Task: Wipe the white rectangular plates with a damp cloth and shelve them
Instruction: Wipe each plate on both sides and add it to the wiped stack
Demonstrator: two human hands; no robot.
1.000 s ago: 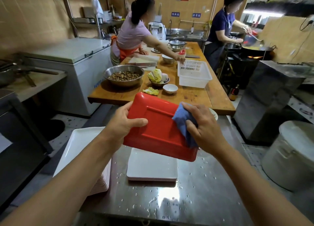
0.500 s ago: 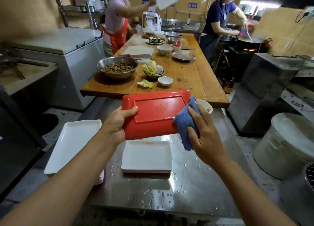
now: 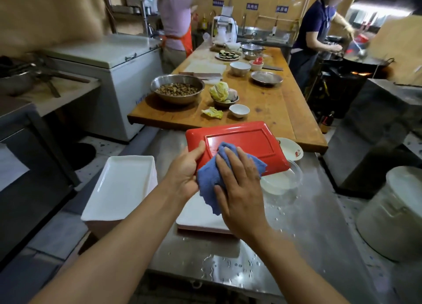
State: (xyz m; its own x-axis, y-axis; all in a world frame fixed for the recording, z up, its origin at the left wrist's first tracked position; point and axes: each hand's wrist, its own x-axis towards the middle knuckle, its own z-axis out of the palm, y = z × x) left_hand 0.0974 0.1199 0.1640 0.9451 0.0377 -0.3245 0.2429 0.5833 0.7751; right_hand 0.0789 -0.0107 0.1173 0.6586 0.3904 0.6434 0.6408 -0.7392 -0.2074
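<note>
My left hand point(image 3: 186, 171) grips the near left edge of a rectangular plate point(image 3: 249, 143) whose red underside faces up, held above the wet steel counter point(image 3: 308, 235). My right hand point(image 3: 239, 189) presses a blue cloth point(image 3: 210, 182) flat against that red surface at its near left corner. Directly under my hands lies a short stack of white rectangular plates point(image 3: 196, 214) on the counter, partly hidden. A taller stack of larger white rectangular plates point(image 3: 121, 187) sits off the counter's left side.
A clear glass dish point(image 3: 283, 180) and a small patterned saucer point(image 3: 290, 148) lie just right of the plate. A wooden table point(image 3: 274, 102) with bowls and food stands beyond, two people working at it. A large lidded pot point(image 3: 397, 212) stands at right.
My right hand moved the cloth from the plate's right edge to its near left part, pressing on the surface. The plate has dropped lower and closer. The person at the back left turned away.
</note>
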